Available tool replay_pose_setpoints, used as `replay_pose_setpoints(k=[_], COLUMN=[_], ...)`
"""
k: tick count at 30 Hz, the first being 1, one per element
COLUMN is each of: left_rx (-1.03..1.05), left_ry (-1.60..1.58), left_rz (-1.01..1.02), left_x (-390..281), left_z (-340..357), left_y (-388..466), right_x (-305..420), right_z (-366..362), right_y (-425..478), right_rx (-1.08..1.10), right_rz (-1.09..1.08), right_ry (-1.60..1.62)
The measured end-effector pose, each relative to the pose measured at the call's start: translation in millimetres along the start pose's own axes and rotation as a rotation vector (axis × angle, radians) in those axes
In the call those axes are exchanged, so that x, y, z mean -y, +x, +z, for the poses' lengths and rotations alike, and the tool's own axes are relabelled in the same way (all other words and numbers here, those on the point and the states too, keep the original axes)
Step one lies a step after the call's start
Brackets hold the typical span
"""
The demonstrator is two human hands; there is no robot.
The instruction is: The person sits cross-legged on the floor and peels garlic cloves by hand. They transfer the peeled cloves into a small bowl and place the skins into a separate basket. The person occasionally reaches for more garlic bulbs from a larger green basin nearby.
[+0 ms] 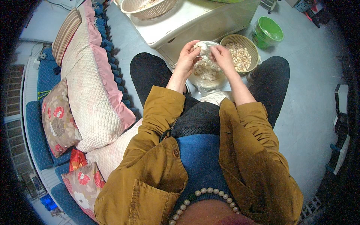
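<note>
A garlic bulb [200, 48] is held in the fingers of my left hand [188, 57], above a plastic-lined basin [209, 84] that has garlic skins [207, 70] in it. My right hand [222, 57] is just right of the bulb, over the same basin, thumb and fingertips close together; whether a small piece is between them cannot be told. Right of the basin stands a beige plastic basket [255, 53] with many garlic cloves [239, 57] in it.
A green bucket [270, 31] lined with plastic stands beyond the basket. A white table [174, 26] at the top carries a woven-pattern plastic basket [149, 10]. Along the left runs a blue sofa [38, 132] with a quilted cover [84, 92] and cushions [58, 118].
</note>
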State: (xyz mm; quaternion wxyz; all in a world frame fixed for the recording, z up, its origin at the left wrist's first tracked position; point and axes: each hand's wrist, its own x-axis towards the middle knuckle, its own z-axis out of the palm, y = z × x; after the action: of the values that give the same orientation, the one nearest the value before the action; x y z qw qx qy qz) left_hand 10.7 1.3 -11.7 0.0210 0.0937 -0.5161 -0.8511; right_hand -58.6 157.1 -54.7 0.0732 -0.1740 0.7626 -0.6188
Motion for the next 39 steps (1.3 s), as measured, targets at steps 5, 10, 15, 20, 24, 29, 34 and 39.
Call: replay_pose_setpoints(k=[5,10,15,20,24,29,34,39], left_rx=[0.006,0.033,0.058,0.120,0.142,0.105,0.073,0.032], left_ry=[0.223,0.176,0.072,-0.105,-0.248,-0.364,-0.242,-0.094], left_rz=[0.026,0.030,0.026,0.029,-0.053,-0.033,0.021,0.075], left_x=[3.1,5.3,7.7,8.9,-1.6,-2.5,-1.7,-2.4], left_z=[6.1,15.8,15.4,14.4,14.8,12.2,4.0,7.8], left_y=[-4.1,-7.1,-10.1,-5.6,-8.0,-5.8,-2.3,-2.0], right_x=[52.9,23.9,26.5,27.7,49.2,46.9,19.2,-13.3], right_z=[2.3,6.2,6.0,9.6,3.4,-0.7,-4.5,-1.2], right_y=[-12.8,-7.6,-10.1,-5.0,-10.9,-5.6,-2.9,-2.9], right_rx=[0.130,0.003,-0.156,-0.121,0.020,0.052,0.022,-0.100], right_rz=[0.144,-0.046,-0.067,0.105,0.210,0.235,0.250,-0.259], right_ry=[0.263,0.031,0.012,0.398,0.718,0.932,0.454,-0.536])
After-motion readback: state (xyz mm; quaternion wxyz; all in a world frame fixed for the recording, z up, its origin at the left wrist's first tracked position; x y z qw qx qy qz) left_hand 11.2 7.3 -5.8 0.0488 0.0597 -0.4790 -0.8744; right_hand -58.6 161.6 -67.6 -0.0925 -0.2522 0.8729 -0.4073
